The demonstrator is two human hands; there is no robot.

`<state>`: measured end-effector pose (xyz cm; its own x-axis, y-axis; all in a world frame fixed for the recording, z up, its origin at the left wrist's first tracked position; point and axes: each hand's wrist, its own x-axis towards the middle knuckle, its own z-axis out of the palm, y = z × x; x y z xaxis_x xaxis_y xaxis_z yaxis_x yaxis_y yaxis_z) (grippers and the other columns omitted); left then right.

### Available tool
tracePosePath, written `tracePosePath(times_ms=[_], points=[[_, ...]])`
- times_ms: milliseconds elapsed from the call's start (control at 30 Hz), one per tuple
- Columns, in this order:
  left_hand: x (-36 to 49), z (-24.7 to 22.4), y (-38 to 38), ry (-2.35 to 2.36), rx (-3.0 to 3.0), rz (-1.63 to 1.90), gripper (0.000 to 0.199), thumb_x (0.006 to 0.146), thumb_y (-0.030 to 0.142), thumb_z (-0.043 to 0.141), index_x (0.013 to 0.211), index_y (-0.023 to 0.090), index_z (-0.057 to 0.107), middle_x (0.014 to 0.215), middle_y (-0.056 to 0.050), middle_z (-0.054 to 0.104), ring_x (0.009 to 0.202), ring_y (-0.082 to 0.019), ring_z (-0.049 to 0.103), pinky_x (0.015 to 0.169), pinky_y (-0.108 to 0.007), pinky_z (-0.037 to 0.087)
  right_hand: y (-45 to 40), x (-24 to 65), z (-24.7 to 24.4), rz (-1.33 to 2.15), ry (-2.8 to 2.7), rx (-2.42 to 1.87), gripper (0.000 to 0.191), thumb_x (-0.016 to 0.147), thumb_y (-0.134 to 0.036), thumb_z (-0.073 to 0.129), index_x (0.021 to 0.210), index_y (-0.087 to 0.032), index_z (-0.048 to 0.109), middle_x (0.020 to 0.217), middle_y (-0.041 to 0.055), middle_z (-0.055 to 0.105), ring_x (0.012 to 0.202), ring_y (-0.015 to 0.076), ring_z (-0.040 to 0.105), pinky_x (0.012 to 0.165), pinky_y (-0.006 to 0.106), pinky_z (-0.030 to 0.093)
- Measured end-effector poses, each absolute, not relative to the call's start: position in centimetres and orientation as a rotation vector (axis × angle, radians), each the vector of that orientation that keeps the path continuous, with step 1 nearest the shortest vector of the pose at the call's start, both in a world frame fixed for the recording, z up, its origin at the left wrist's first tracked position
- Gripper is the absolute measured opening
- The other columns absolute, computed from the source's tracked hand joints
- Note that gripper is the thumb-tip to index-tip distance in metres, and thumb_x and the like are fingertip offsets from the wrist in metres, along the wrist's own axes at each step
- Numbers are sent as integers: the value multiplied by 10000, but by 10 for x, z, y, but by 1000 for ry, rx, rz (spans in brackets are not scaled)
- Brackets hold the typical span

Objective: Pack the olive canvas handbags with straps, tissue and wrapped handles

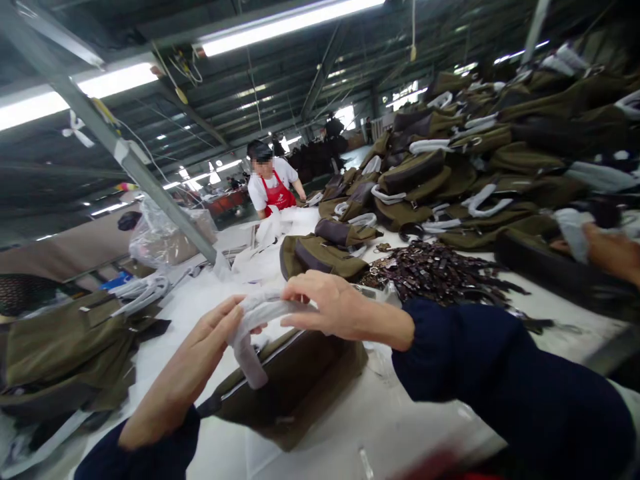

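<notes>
In the head view an olive-green bag (300, 380) with a zip along its top lies on the white table before me. Its arched handle (250, 360) is covered in a thin white wrapping. My left hand (207, 343) has its fingers closed round the left bend of the handle. From the other side, my right hand (335, 307) pinches the wrapped handle near its top, thumb below and fingers above. Part of the handle is hidden behind my fingers.
A heap of dark brown straps with metal fittings (435, 273) lies beyond my right arm. Olive bags (525, 167) are piled high behind it; more bags (65, 347) lie at left. Another person's hand (613, 250) touches a bag at far right. A person in a red apron (277, 193) stands opposite.
</notes>
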<state>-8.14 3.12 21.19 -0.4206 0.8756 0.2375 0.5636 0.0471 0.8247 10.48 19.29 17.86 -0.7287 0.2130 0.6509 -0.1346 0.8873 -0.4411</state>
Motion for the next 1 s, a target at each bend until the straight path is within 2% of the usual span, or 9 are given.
tracePosePath(times_ms=[100, 200, 267, 400, 533, 600, 700, 867, 1000], points=[[-76, 208, 26, 2045, 1576, 1325, 393, 928, 473, 560, 1250, 248, 580, 1219, -51, 650, 1088, -229, 617, 930, -342, 497, 191, 100, 170, 461, -2391, -88, 165, 933, -333, 620, 928, -173, 658, 839, 36, 634, 828, 168, 514, 722, 257, 362], [-68, 195, 13, 2402, 1898, 1512, 361, 824, 429, 725, 1100, 235, 596, 1055, -27, 633, 894, -193, 601, 842, -321, 485, 193, 100, 165, 589, -2325, -132, 166, 919, -341, 647, 993, -194, 666, 770, -3, 607, 746, 138, 509, 676, 235, 341], [-62, 186, 5, 2504, 2215, 1390, 317, 808, 347, 759, 1057, 224, 607, 970, -20, 616, 815, -179, 570, 775, -305, 473, 193, 101, 164, 722, -2250, -172, 259, 850, -318, 729, 1056, -195, 632, 725, -46, 572, 661, 107, 491, 630, 216, 329], [-54, 176, 2, 2526, 2395, 1227, 206, 896, 215, 655, 1097, 195, 613, 1003, -38, 622, 766, -148, 568, 703, -268, 471, 193, 103, 161, 807, -2191, -83, 189, 830, -311, 744, 895, -177, 626, 721, -56, 567, 621, 84, 474, 600, 201, 326], [-60, 173, 6, 2455, 2404, 1156, 152, 932, 189, 587, 1078, 186, 630, 1035, -51, 635, 891, -171, 612, 822, -277, 469, 199, 101, 159, 748, -2235, 125, 157, 893, -316, 678, 914, -161, 688, 827, -2, 653, 737, 111, 553, 671, 211, 366], [-66, 175, 5, 2360, 2372, 1158, 157, 944, 202, 568, 1082, 201, 644, 1040, -45, 654, 946, -179, 624, 876, -276, 452, 201, 103, 162, 775, -2328, 186, 177, 922, -322, 638, 940, -161, 710, 835, 6, 660, 756, 118, 568, 686, 217, 375], [-75, 186, 1, 2251, 2083, 1064, 154, 939, 314, 589, 1009, 223, 691, 986, -23, 691, 885, -179, 637, 831, -262, 454, 203, 105, 171, 1057, -2466, 180, 224, 917, -371, 631, 928, -164, 718, 763, -15, 609, 677, 102, 531, 618, 208, 369], [-82, 213, 0, 1922, 1649, 765, 290, 918, 468, 585, 977, 235, 746, 913, -14, 746, 859, -202, 652, 769, -254, 453, 209, 102, 184, 1561, -2448, 280, 285, 854, -395, 695, 761, -127, 670, 699, -23, 492, 650, 86, 458, 574, 193, 348], [-77, 218, -3, 1632, 1402, 675, 377, 925, 507, 555, 976, 195, 761, 794, -53, 768, 772, -201, 662, 750, -263, 445, 214, 101, 182, 1902, -2361, 211, 343, 870, -454, 663, 846, -112, 683, 678, -23, 524, 575, 72, 440, 526, 191, 333]])
